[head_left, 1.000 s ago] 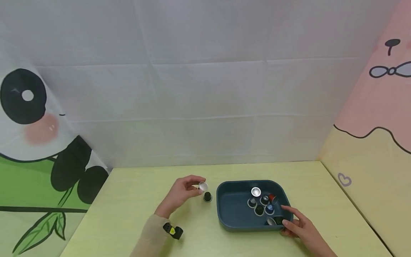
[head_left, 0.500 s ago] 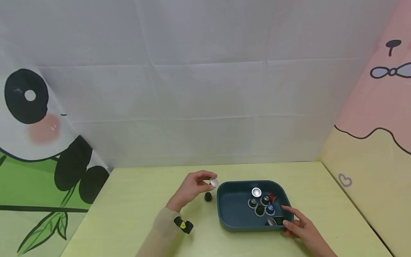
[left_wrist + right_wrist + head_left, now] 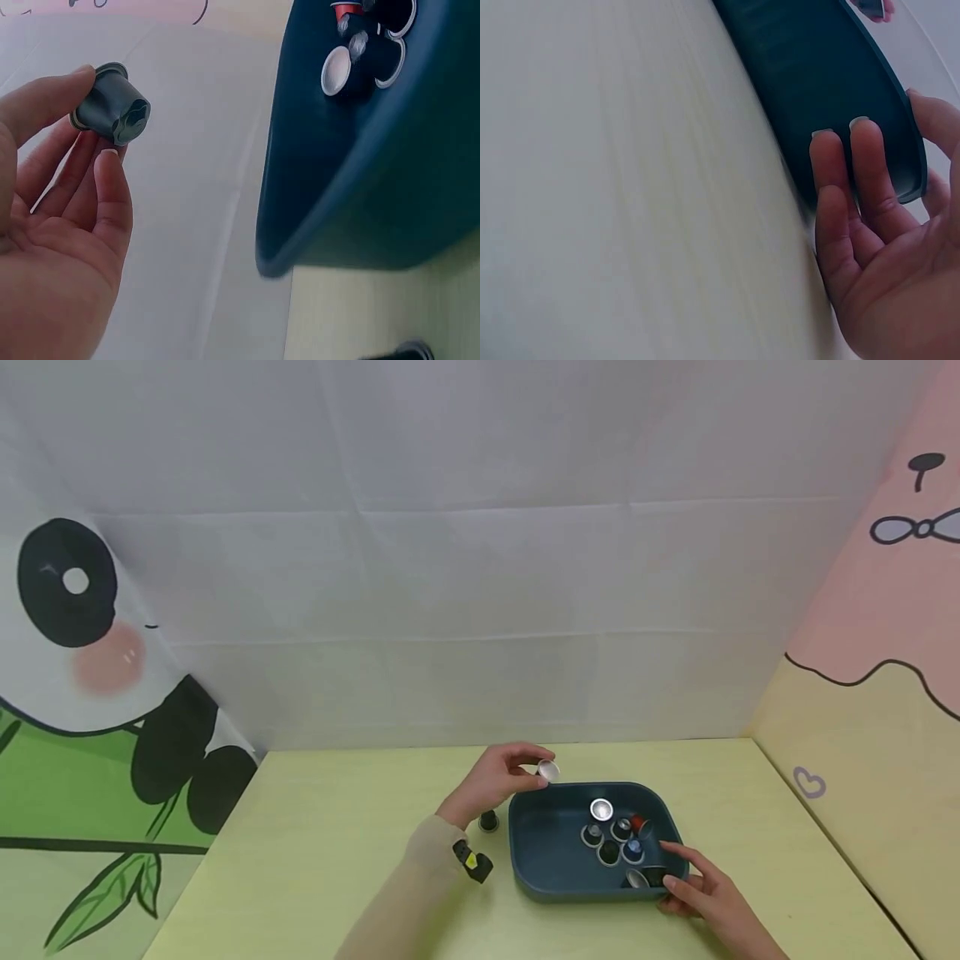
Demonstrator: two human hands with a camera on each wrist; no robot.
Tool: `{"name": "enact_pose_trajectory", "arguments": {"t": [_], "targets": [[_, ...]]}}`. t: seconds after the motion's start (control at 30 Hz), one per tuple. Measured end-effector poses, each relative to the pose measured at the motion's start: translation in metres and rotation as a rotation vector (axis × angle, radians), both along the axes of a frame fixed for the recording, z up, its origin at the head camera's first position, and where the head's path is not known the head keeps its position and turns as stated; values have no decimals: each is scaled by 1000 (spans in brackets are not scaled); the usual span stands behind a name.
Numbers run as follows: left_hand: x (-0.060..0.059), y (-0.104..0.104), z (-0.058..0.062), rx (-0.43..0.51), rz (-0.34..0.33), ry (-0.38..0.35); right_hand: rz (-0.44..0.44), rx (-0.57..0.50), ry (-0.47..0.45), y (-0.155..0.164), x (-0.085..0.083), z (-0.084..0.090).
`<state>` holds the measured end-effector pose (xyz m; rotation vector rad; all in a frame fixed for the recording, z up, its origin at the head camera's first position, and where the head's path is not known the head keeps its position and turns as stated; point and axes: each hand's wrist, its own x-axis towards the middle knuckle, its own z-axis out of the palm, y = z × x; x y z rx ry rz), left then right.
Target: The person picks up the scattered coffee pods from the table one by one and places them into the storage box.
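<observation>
My left hand (image 3: 495, 781) pinches a coffee capsule (image 3: 548, 771) between thumb and fingers, over the far left corner of a dark blue tray (image 3: 547, 860). In the left wrist view, that capsule (image 3: 112, 105) is dark grey-green and tilted, its bottom facing the camera. At the tray's near right corner, my right hand (image 3: 708, 893) grips the wall. The right wrist view has its fingers (image 3: 870, 165) against the tray's outside, with the thumb by the rim. Several capsules lie in the tray's right half, among them a red one (image 3: 637, 822), a blue one (image 3: 633, 850) and a foil-up one (image 3: 602, 810).
One black capsule (image 3: 488, 821) stands on the pale yellow table (image 3: 300, 852), just left of the tray and beside my left wrist. A white cloth backdrop (image 3: 480, 685) rises behind the table, with printed panels at both sides.
My left hand has carried the capsule rightward and slightly away, from beside the black capsule on the table to the tray's far left corner. My right hand stays at the tray.
</observation>
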<state>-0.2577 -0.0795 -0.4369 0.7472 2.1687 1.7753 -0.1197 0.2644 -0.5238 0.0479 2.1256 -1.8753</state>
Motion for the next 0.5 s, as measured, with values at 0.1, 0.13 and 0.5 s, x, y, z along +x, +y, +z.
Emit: {"name": "enact_pose_trajectory", "arguments": {"t": [0.1, 0.13, 0.5], "targets": [[-4, 15, 0, -1, -20, 27, 13, -10, 12, 1, -1, -1], [-6, 20, 0, -1, -28, 35, 17, -14, 16, 1, -1, -2], [-19, 51, -14, 45, -81, 40, -6, 32, -1, -1, 0, 2]]}}
